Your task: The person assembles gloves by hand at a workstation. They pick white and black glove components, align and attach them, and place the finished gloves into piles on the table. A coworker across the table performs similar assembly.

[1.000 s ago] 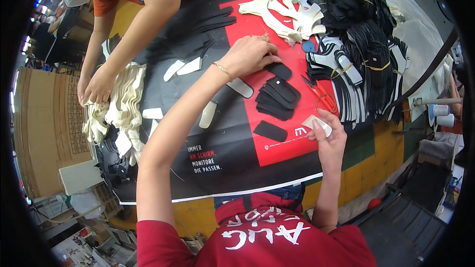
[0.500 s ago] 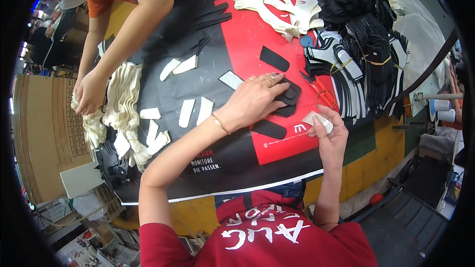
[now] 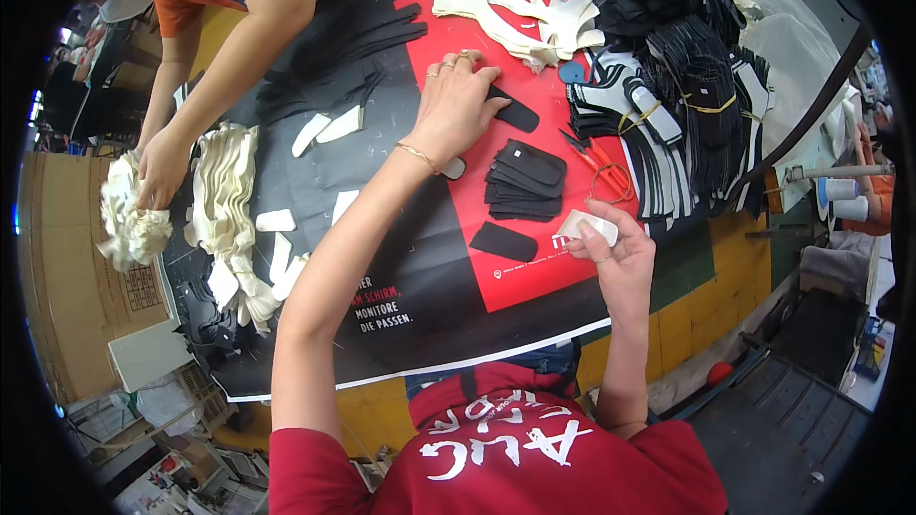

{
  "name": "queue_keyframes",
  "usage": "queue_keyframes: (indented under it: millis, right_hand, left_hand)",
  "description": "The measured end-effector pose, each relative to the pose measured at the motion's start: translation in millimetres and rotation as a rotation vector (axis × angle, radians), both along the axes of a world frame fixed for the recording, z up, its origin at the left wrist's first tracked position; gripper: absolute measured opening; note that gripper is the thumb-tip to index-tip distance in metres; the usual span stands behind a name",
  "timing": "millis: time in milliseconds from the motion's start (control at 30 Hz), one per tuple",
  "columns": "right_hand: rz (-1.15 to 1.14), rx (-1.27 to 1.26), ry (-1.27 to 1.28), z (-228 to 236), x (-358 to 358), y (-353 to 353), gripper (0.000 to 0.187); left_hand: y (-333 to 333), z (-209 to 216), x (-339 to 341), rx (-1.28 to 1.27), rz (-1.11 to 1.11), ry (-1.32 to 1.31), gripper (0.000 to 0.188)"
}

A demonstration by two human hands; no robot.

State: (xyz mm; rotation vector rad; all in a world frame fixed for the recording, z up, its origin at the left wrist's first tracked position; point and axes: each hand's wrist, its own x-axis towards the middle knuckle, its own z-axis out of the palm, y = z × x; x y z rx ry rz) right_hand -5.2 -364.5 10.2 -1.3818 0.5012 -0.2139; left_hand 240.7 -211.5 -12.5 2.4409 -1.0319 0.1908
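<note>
Since half a second ago, left hand point(image 3: 456, 107) moved farther away from the black stack point(image 3: 523, 181), now flat with spread fingers on a black strip point(image 3: 516, 114) on the red part of the surface point(image 3: 534, 272). Nearer, right hand point(image 3: 615, 253) closed around a small white piece point(image 3: 585, 226). Farther left, another person's hand point(image 3: 160, 164) on white cut pieces point(image 3: 226, 193).

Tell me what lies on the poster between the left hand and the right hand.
In the head view, a stack of black cut pieces lies between the left hand and the right hand, with one single black piece lower down.
</note>
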Motion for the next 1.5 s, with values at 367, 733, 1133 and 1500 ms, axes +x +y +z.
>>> queue_keyframes:
  millis: [367, 733, 1133, 1500]
  right_hand:
    - [0.096, 0.048, 0.077, 5.4, -1.4, 24.8, 0.021]
    - [0.352, 0.01, 0.162, 9.2, 21.2, 67.5, 0.024]
    - [0.582, -0.263, 0.255, 1.9, 52.0, 97.2, 0.016]
    - [0.64, -0.233, 0.319, 2.3, 63.8, 86.8, 0.013]
  left_hand:
    - [52.7, 29.1, -113.3, -0.102, -0.093, 0.116, 0.031]
    - [124.2, 5.7, -232.9, 0.152, 0.135, 0.211, 0.065]
    - [142.0, -9.4, -246.7, 0.004, 0.375, 0.176, 0.051]
    - [135.6, -8.1, -246.7, 0.106, 0.367, 0.171, 0.054]
